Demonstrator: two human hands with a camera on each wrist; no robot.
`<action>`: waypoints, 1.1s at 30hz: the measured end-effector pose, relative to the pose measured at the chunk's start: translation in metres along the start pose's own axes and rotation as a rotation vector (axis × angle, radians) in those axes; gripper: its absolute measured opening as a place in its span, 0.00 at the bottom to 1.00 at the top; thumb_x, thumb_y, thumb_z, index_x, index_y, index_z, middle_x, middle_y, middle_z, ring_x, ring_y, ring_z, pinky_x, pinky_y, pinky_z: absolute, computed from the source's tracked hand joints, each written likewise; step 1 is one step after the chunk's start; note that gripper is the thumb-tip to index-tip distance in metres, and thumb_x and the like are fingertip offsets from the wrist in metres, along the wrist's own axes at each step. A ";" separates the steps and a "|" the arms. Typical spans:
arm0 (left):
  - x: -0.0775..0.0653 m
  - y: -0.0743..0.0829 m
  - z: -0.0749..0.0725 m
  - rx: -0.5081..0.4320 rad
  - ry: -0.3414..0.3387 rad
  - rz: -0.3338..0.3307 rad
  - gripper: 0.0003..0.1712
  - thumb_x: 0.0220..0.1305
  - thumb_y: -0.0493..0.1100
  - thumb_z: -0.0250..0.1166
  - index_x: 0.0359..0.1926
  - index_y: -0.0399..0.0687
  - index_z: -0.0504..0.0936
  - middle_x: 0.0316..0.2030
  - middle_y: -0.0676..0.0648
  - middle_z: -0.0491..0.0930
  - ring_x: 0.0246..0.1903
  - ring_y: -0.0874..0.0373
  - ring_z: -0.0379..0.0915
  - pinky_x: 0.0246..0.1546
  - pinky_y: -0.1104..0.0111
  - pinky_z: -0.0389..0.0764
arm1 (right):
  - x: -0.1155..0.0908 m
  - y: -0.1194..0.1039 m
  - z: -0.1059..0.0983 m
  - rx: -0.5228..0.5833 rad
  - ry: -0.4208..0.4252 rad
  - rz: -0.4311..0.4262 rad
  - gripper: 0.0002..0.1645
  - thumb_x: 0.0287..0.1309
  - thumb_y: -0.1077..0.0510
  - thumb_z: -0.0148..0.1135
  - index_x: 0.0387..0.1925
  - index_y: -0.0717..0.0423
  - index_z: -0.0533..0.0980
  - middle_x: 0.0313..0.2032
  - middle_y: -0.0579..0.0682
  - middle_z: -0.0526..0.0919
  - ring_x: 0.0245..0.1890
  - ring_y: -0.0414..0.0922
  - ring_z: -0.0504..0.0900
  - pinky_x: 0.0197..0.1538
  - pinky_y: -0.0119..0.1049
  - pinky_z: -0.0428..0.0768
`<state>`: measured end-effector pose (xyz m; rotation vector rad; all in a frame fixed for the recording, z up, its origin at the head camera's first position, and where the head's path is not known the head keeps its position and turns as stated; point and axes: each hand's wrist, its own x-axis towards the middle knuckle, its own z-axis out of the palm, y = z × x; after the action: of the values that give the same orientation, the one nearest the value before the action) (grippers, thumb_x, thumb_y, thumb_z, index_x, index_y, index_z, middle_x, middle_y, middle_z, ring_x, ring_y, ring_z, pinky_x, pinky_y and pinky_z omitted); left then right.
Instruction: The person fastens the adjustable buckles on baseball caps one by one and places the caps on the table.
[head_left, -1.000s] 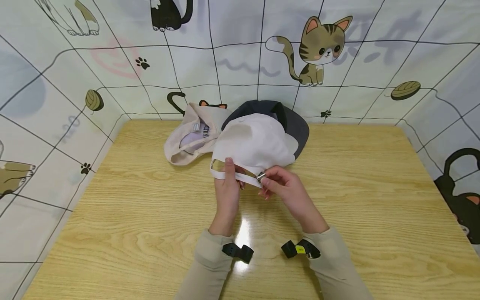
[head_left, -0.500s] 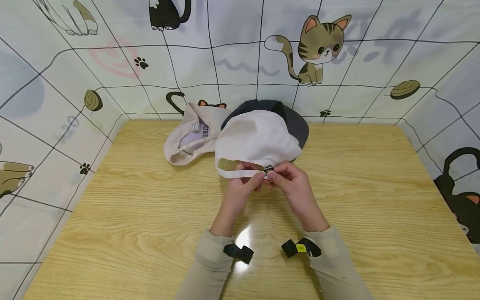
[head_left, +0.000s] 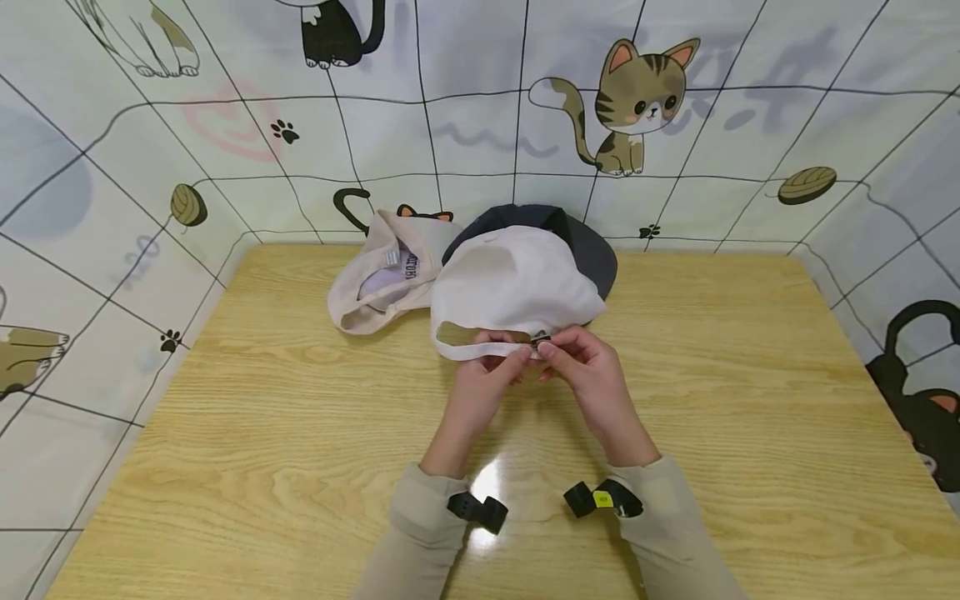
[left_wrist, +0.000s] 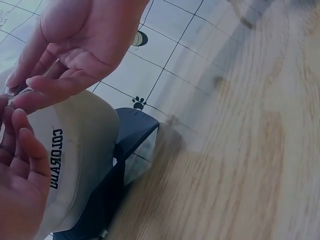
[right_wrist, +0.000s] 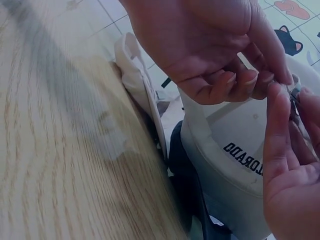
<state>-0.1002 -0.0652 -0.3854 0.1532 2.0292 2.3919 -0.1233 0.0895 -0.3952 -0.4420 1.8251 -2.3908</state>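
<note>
A white baseball cap [head_left: 510, 279] is held with its back opening toward me. My left hand [head_left: 477, 390] pinches the cap's white strap [head_left: 487, 351] close to a small metal buckle [head_left: 539, 338]. Right beside it, my right hand [head_left: 591, 379] pinches the buckle between thumb and fingertips. Both hands' fingertips nearly meet, and they partly hide the strap's end. Dark lettering [left_wrist: 57, 159] reading COLORADO appears on the cap in the left wrist view.
Behind the white cap lies a dark grey cap [head_left: 596, 250], partly covered. A beige cap [head_left: 351, 292] rests to the left, its inside showing. They lie on a wooden table [head_left: 262, 417], whose back edge meets a cat-print cloth [head_left: 480, 142].
My left hand has moved right along the strap from its left part to the buckle. The white cap has shifted slightly right. The other caps stay put.
</note>
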 end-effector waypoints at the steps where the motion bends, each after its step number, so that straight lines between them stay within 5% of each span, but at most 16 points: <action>1: 0.001 -0.003 -0.001 -0.023 0.017 -0.001 0.09 0.60 0.38 0.59 0.38 0.40 0.67 0.27 0.49 0.71 0.25 0.58 0.69 0.27 0.71 0.72 | 0.000 0.000 0.000 0.003 0.004 0.006 0.02 0.55 0.66 0.57 0.32 0.61 0.73 0.31 0.53 0.78 0.32 0.49 0.79 0.31 0.36 0.78; 5: 0.004 -0.013 -0.004 -0.081 0.074 0.005 0.11 0.59 0.39 0.60 0.38 0.41 0.67 0.26 0.47 0.73 0.24 0.57 0.70 0.27 0.71 0.73 | -0.001 0.001 0.000 -0.002 0.013 0.026 0.04 0.55 0.65 0.58 0.32 0.63 0.72 0.31 0.54 0.78 0.30 0.48 0.80 0.31 0.36 0.78; 9: 0.004 -0.016 -0.005 -0.064 0.061 0.002 0.13 0.59 0.41 0.61 0.38 0.40 0.67 0.27 0.46 0.73 0.25 0.57 0.71 0.29 0.69 0.73 | -0.002 0.001 0.001 -0.019 0.029 0.036 0.06 0.55 0.64 0.58 0.31 0.65 0.72 0.30 0.55 0.78 0.28 0.47 0.80 0.30 0.36 0.78; 19: -0.002 0.004 0.001 0.070 0.049 -0.024 0.13 0.60 0.42 0.59 0.42 0.37 0.74 0.27 0.48 0.73 0.26 0.58 0.68 0.32 0.62 0.72 | -0.002 0.002 0.000 -0.034 0.000 0.007 0.06 0.55 0.65 0.57 0.32 0.66 0.72 0.28 0.56 0.79 0.29 0.48 0.80 0.30 0.37 0.78; 26: -0.001 0.005 0.001 0.072 0.120 0.026 0.10 0.59 0.40 0.60 0.39 0.37 0.78 0.25 0.48 0.76 0.31 0.41 0.69 0.29 0.66 0.71 | -0.001 0.003 0.002 -0.160 0.114 0.010 0.11 0.52 0.61 0.62 0.33 0.66 0.74 0.34 0.52 0.75 0.29 0.47 0.74 0.31 0.37 0.77; 33: 0.000 0.002 0.002 0.017 0.094 0.032 0.11 0.59 0.37 0.59 0.41 0.35 0.77 0.27 0.54 0.78 0.31 0.42 0.70 0.28 0.70 0.71 | -0.001 0.002 0.002 -0.239 0.199 -0.011 0.13 0.51 0.57 0.63 0.34 0.64 0.76 0.34 0.53 0.73 0.28 0.51 0.71 0.30 0.37 0.76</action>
<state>-0.1001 -0.0636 -0.3829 0.0750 2.1021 2.4456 -0.1225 0.0876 -0.3966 -0.2395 2.2115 -2.3052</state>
